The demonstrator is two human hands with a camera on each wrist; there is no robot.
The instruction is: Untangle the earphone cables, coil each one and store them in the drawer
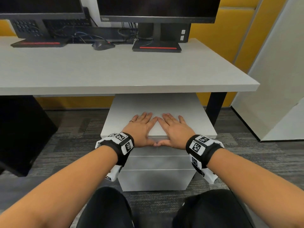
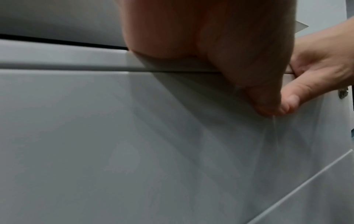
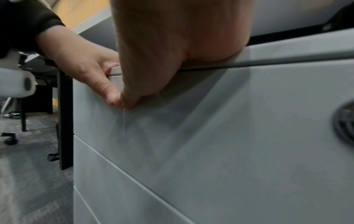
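Note:
A white drawer cabinet [image 1: 156, 104] stands under the desk, with its drawers closed. My left hand [image 1: 141, 128] and right hand [image 1: 174, 130] lie flat on its top, fingers straight and index fingertips meeting. Both thumbs hang over the front edge and touch tip to tip on the top drawer front [image 1: 158, 153]. The left wrist view shows my left hand [image 2: 210, 45] pressed on the drawer front [image 2: 134, 136], with the right hand [image 2: 316, 75] beside it. The right wrist view shows the right hand [image 3: 172, 45] and left hand [image 3: 82, 65] likewise. No earphone cables are in view.
The grey desk [image 1: 115, 74] above carries two monitors [image 1: 158, 9], a mouse [image 1: 102, 45] and tangled computer cables at the back. A black desk leg [image 1: 215, 109] stands right of the cabinet, a black box [image 1: 21, 134] at the left. My knees are at the bottom edge.

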